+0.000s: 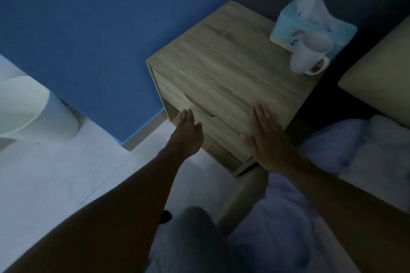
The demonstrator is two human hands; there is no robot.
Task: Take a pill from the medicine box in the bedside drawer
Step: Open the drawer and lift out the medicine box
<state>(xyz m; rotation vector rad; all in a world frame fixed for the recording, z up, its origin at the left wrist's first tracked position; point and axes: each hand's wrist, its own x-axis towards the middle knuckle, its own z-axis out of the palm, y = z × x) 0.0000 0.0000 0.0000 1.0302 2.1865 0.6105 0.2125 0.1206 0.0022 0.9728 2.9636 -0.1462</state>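
A wooden bedside cabinet [224,68] stands in the corner, its drawer front [177,95] facing lower left and shut. My left hand [188,133] hovers flat in front of the drawer, fingers straight and close to its cut-out handle, holding nothing. My right hand [268,137] lies palm down at the near corner of the cabinet top, fingers spread and empty. The medicine box and pills are hidden from view.
A white mug [310,53] and a light blue tissue box [286,22] sit at the back right of the cabinet top. A bed with pale bedding [346,148] lies to the right. A white rounded object [26,108] stands on the floor at left, by the blue wall.
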